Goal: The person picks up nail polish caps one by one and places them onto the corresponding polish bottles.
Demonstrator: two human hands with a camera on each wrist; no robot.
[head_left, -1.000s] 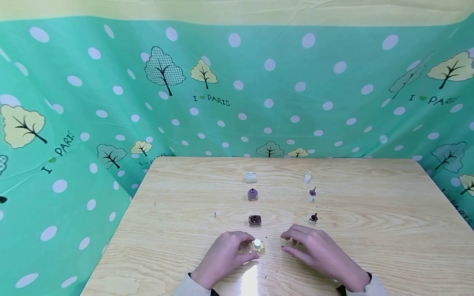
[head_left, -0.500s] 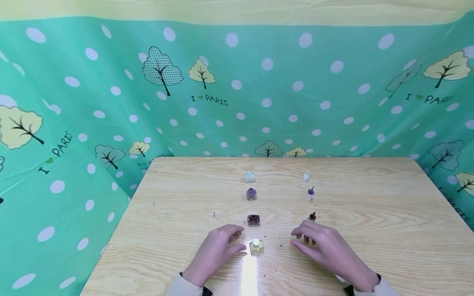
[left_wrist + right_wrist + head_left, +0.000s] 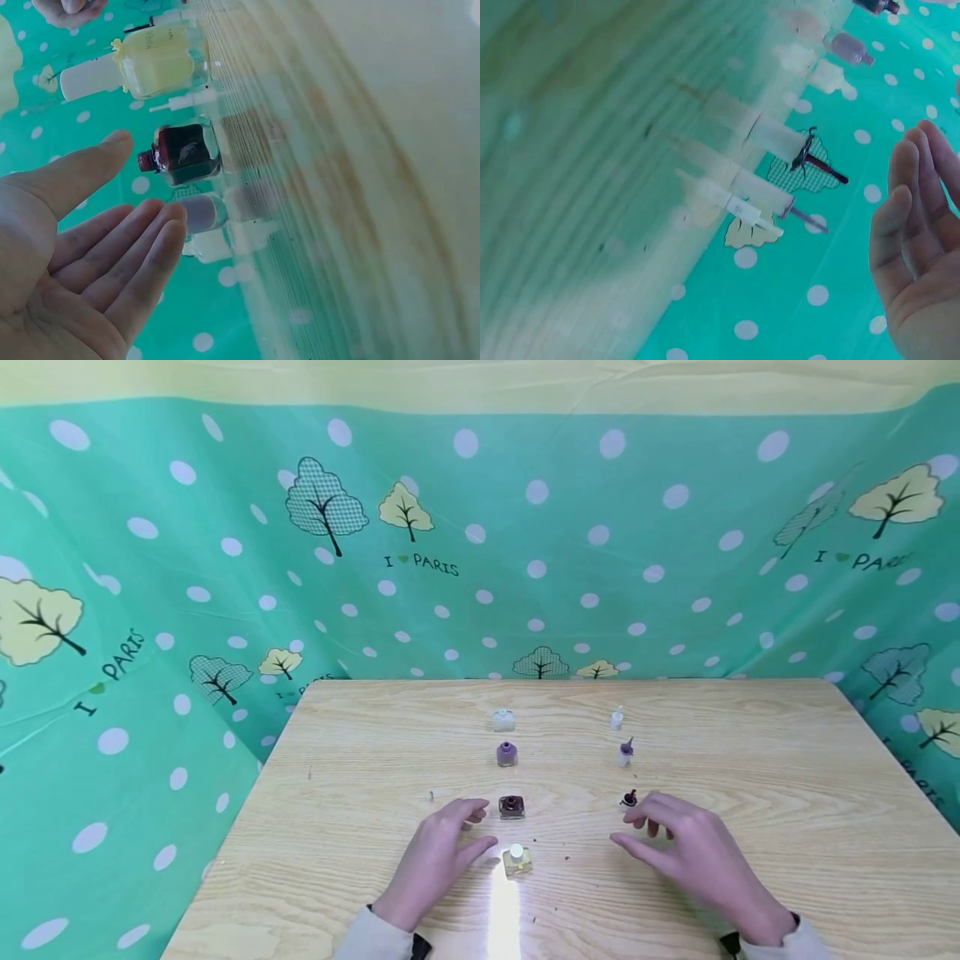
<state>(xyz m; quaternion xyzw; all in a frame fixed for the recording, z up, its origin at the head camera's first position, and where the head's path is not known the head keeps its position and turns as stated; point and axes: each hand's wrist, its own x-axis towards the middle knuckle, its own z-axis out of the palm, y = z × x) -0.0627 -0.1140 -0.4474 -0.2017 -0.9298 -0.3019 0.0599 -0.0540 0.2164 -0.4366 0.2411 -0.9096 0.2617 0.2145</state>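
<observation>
My left hand [image 3: 442,852] is held just left of the yellow nail polish bottle [image 3: 517,862], fingers spread and holding nothing. That bottle stands upright with its white cap on. Behind it a dark red nail polish bottle [image 3: 512,808] stands uncapped, its neck bare in the left wrist view. My right hand [image 3: 686,852] hovers over the table with loosely bent fingers and nothing in them. Close to its fingertips stands the dark red bottle's cap [image 3: 780,137], upside down with its stained brush pointing up.
Farther back stand an uncapped purple bottle [image 3: 507,755] and a pale bottle [image 3: 503,722]. Right of them are a purple-stained brush cap [image 3: 626,753] and a white brush cap [image 3: 617,721], brushes up. Small dark specks dot the wooden table [image 3: 360,735]. A green curtain [image 3: 525,543] hangs behind.
My left hand has let go of the yellow bottle and drawn back to the left. The right hand has moved right, away from the bottle.
</observation>
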